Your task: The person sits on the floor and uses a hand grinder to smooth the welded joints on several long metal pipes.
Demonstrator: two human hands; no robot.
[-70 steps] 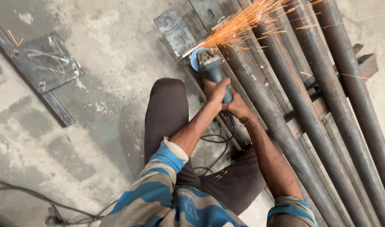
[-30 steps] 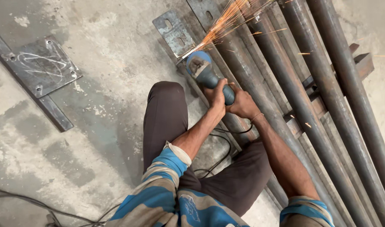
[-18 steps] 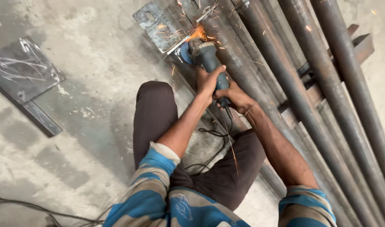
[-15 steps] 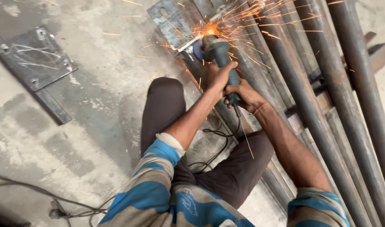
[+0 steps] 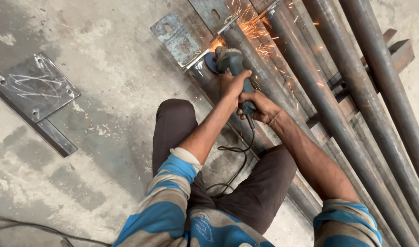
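Observation:
A blue-green angle grinder (image 5: 232, 64) is gripped in both hands. My left hand (image 5: 231, 84) wraps the front of its body, and my right hand (image 5: 259, 106) holds the rear handle where the black cord (image 5: 239, 158) leaves. The disc touches the joint between a steel pipe (image 5: 259, 64) and its square base plate (image 5: 177, 36), and orange sparks (image 5: 259, 32) fly up and to the right. I crouch over the pipe with my dark-trousered knee (image 5: 173, 119) on the left.
Several more long steel pipes (image 5: 355, 91) lie side by side on the right, resting on wooden blocks (image 5: 397, 50). A second base plate on a bar (image 5: 33, 89) lies on the concrete floor (image 5: 109, 82) at left. A cable (image 5: 31, 228) crosses the bottom left corner.
The grinder has stayed at the pipe and plate joint while the view shifted. The sparks died down to a small burst about half a second ago, then flared; now they spray up and right.

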